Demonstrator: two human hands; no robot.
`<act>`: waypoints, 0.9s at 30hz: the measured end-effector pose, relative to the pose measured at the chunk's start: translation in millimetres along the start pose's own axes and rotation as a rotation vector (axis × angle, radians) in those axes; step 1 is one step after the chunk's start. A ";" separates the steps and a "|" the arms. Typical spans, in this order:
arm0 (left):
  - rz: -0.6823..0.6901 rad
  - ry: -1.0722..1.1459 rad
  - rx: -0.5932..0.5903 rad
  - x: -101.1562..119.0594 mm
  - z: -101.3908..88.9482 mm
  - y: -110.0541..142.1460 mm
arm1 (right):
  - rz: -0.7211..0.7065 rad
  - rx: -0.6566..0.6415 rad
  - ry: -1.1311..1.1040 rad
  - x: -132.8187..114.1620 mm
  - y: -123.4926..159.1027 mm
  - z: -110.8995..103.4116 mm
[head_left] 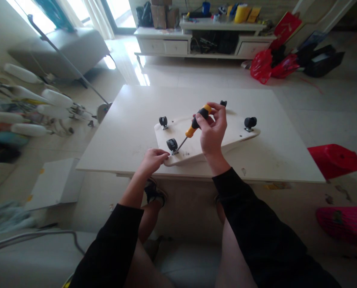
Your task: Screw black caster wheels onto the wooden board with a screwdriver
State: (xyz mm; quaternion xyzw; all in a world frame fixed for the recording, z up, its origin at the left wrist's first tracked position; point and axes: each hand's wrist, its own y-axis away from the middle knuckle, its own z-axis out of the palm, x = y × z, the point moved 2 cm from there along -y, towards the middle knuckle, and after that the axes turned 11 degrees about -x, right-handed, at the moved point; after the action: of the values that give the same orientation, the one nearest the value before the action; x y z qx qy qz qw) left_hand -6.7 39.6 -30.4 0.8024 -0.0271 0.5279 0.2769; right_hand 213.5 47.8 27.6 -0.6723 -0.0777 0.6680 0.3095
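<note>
A white board [193,136] with rounded corners lies on the table, its black caster wheels pointing up. My right hand [213,128] is closed around a yellow and black screwdriver [200,118], which slants down to the left. The screwdriver's tip meets the metal base of the near left caster [172,145]. My left hand [155,160] is closed at the board's near left corner, fingertips beside that caster's base; any small thing between them is hidden. Another caster [163,121] stands at the far left corner, one [250,123] at the right end, and one [223,104] behind my right hand.
The white table [121,132] ends just in front of my knees. A red stool [334,160] stands off its right edge, and a white box [57,182] sits on the floor at left. Across the room is a white cabinet [174,47] with red bags [261,66] beside it.
</note>
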 end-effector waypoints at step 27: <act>0.100 0.037 0.044 8.1 1.5 2.6 | -0.030 -0.015 0.065 1.9 0.2 -0.6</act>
State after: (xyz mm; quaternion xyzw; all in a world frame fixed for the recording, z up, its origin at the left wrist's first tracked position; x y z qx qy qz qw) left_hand -2.8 38.7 -22.8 0.7962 -0.0505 0.5562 0.2330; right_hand 214.2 48.4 25.8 -0.6945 -0.0825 0.6406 0.3169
